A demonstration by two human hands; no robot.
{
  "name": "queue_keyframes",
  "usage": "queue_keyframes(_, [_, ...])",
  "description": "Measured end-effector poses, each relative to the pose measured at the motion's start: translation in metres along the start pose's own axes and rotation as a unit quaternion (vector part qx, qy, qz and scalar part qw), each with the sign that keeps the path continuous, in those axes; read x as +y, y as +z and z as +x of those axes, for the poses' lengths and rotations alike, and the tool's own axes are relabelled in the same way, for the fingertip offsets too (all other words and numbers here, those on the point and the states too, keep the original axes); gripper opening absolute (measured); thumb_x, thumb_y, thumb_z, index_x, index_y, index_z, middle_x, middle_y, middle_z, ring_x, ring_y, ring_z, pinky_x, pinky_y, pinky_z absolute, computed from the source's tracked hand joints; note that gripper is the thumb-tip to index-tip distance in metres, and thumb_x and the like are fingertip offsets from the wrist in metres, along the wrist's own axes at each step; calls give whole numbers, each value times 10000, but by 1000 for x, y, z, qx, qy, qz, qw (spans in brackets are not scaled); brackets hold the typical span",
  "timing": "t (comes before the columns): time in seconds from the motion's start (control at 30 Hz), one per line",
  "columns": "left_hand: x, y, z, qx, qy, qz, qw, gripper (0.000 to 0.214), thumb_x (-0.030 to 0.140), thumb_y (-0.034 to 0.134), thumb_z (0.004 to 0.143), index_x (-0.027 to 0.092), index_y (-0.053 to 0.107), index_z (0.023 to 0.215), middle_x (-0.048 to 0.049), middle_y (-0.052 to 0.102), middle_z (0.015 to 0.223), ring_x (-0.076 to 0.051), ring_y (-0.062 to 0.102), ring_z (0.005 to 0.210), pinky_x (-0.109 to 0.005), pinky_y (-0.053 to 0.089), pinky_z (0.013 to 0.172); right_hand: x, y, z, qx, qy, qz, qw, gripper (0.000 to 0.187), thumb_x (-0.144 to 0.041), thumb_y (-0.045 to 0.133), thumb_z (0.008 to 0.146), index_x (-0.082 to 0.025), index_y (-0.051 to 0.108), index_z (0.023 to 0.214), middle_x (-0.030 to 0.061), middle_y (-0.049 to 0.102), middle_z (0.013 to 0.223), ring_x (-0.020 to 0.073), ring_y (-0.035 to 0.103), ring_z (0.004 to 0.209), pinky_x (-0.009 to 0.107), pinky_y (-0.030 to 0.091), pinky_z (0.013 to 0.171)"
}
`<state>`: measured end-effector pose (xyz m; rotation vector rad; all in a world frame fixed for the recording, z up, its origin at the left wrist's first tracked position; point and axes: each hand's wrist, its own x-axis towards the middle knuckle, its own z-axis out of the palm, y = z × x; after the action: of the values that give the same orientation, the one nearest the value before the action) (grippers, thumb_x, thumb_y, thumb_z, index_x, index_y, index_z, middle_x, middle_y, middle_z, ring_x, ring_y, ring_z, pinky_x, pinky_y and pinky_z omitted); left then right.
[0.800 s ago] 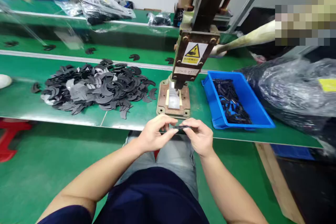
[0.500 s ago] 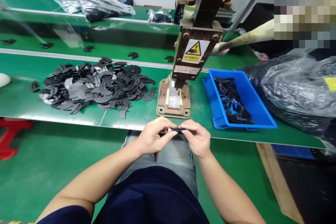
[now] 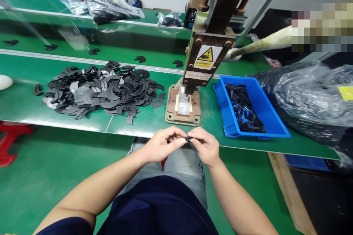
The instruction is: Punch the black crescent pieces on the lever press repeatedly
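A small black part is pinched between both hands above my lap, just off the table's front edge. My left hand closes on its left side, and my right hand grips its right end. Fingers cover most of the part, so its full shape is hidden. Right behind the hands stands a hand press, with a silvery plate on its base. To the left lies a heap of black curved pieces. A blue bin at the right holds several narrow black pieces.
Black curved parts lie spaced along a green strip behind the table. A large plastic-wrapped bundle sits at the right. The press's pale lever reaches out to the right. A red stool is at lower left.
Both hands have drawn slightly closer together around the black part, and less of it shows. The camera view has shifted a little.
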<state>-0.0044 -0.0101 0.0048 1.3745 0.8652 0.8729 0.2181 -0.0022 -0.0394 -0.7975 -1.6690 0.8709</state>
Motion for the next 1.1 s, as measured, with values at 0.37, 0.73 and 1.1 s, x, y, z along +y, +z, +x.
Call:
queue_keyframes(0.37, [-7,-37,54,58,-28,-109,992,529,434,907,780,172,695,1188,4,640,840,-101,591,690,-243,503,680,-56,-66,65,22,-46,-166,985,191,-180,699,931,-252,777,1090,56,760,1076,178,715,1030,365,603,931])
queue_keyframes(0.73, [-30,-74,142,135,114,306,935,151,360,729,936,214,749,970,-30,777,958,-184,694,834,-310,540,837,-177,-98,210,120,-267,-22,956,626,-691,568,900,-162,714,1200,36,682,1009,154,732,964,375,602,908])
queue_keyframes(1.1, [-22,-82,144,34,200,420,884,183,287,640,1023,197,793,1070,-82,773,1124,-230,677,1139,-389,482,1078,-140,-69,160,146,-280,-69,946,245,-336,757,889,-194,635,730,9,604,688,153,630,683,380,564,700])
